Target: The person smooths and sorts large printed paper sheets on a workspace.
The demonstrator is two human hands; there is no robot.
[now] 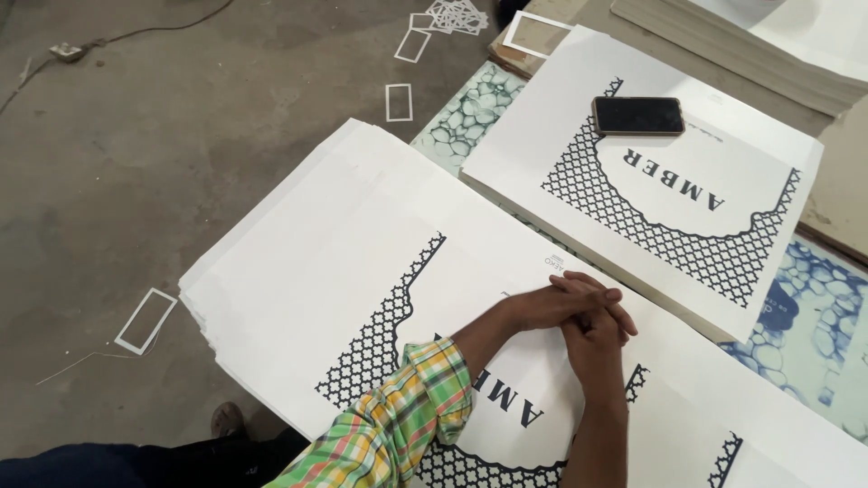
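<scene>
My left hand [556, 303] and my right hand [597, 339] rest together on top of a tall stack of large white printed sheets [298, 271], each sheet bearing a dark lattice pattern and an arch shape. The fingers of both hands overlap and lie crossed over each other near the middle of the top sheet. Neither hand holds anything. My left forearm wears a green, yellow and red plaid sleeve [398, 425]; my right forearm is bare.
A second stack of the same printed sheets [705, 208] lies further back, with a black phone [637, 116] on it. A third pile of plain sheets [750, 41] sits at the top right. White paper frame offcuts [145, 321] litter the grey concrete floor. A blue-patterned table surface [814, 334] shows at right.
</scene>
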